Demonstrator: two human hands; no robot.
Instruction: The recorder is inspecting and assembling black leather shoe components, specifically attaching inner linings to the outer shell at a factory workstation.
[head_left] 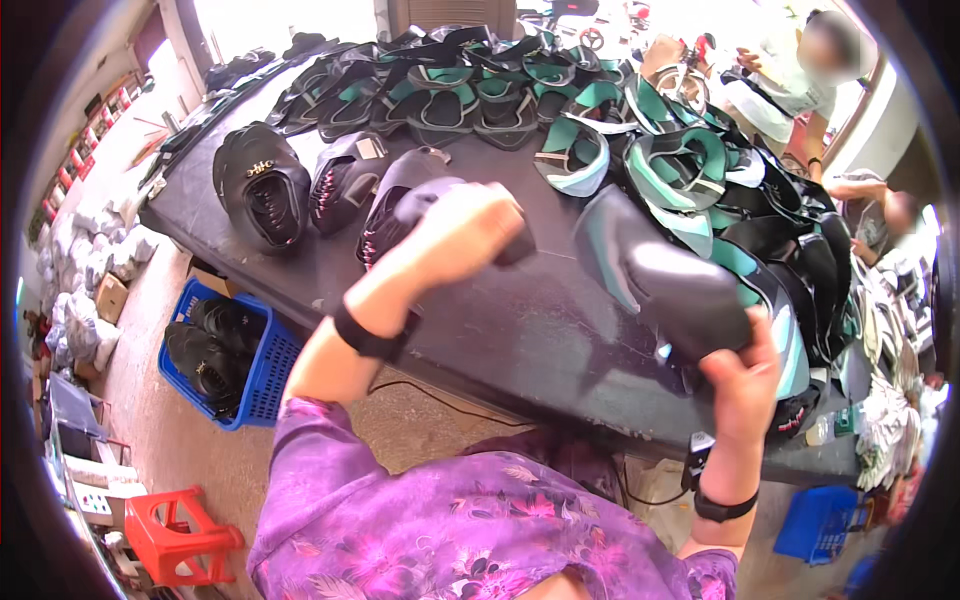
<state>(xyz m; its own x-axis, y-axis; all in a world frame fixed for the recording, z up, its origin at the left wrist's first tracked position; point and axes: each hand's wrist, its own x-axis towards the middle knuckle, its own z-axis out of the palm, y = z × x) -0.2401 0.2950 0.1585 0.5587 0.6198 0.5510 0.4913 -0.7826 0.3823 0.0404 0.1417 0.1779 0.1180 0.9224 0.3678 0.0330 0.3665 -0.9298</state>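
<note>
My right hand [745, 375] grips the near end of a dark shoe upper [690, 310], which is smeared by motion above the table's right part. My left hand [470, 230] is closed over the table's middle, with a dark blurred piece beside its fingers; what it holds cannot be made out. Just left of that hand lie a grey-black upper [385, 205], another black upper [340, 190] with pink-edged lacing holes, and a larger black upper [262, 185]. Beyond my right hand, teal-lined uppers [675, 170] are heaped.
Many more uppers [440, 105] cover the far side of the black table [480, 320]. Below its left edge stands a blue basket [265, 375] with black shoes. A red stool [180, 535] and another blue basket [815, 525] are on the floor. People sit at right.
</note>
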